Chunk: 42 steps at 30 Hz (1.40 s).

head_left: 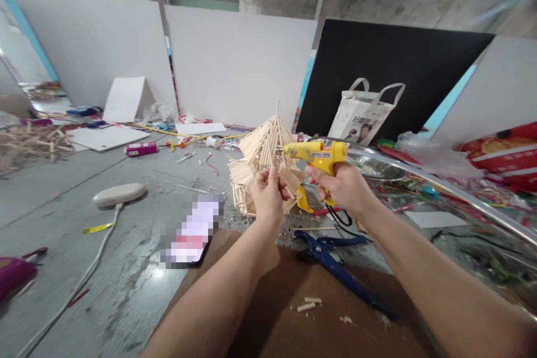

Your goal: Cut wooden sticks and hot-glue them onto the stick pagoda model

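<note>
A small tower-like model built of thin wooden sticks (266, 142) stands on the floor ahead of me, its pointed roof ending in one upright stick. My left hand (268, 190) is in front of the model, fingers closed in a pinch; whatever is between them is too small to make out. In my right hand (346, 184) is a yellow hot glue gun (316, 154), gripped by its handle, with an orange light on its body. Its nozzle points left, close to the model's roof and above my left fingers. The model's lower front is partly hidden behind my left hand.
Nearest me lies a brown board (293, 313) with stick scraps. A blue hand cutter (335, 268) rests at its right. Left are a phone (195, 229) and a white corded device (119, 196). Behind are a metal bowl (377, 165), a paper bag (361, 114) and a stick pile (36, 145).
</note>
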{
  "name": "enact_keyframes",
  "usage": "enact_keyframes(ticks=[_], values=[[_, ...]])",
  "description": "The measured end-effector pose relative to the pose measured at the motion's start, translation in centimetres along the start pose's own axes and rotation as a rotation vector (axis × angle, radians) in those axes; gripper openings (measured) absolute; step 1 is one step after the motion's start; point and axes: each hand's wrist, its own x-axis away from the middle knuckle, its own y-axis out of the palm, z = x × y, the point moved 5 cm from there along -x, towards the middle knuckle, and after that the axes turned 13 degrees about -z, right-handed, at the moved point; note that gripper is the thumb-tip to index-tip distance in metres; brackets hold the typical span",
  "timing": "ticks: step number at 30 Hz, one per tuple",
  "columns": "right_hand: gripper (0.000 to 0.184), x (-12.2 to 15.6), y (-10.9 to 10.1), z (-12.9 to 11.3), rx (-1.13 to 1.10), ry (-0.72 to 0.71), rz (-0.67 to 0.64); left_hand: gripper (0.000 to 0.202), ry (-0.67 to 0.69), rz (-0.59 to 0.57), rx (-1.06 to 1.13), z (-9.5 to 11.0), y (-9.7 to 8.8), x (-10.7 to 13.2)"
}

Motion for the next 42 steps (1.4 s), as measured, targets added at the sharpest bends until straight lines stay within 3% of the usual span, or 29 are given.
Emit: enact_keyframes(ticks=[16,27,32,36,40,42], values=[[0.027,-0.6,0.0,-0.2,-0.130,-0.031,0.030,0.031,0.010,-0.006,0.003,-0.2,-0.3,-0.4],[0.023,-0.2,-0.3,-0.2,-0.267,-0.009,0.057,0.030,-0.098,-0.068,0.037,0.4,0.0,-1.0],[0.022,0.8,-0.9,0.3,-0.299,0.015,0.077,0.029,-0.157,-0.149,0.063,0.7,-0.4,-1.4],[0.026,2.7,-2.5,2.9,-0.417,0.103,0.137,0.029,-0.214,-0.214,0.063,0.9,-0.6,-1.7],[0.024,5.5,-5.1,8.0,-0.550,0.296,0.281,0.029,-0.264,-0.239,0.042,1.0,-0.9,-2.0],[0.022,7.1,-6.6,11.0,-0.493,0.424,0.400,0.030,-0.280,-0.252,0.035,1.0,-1.1,-2.1]])
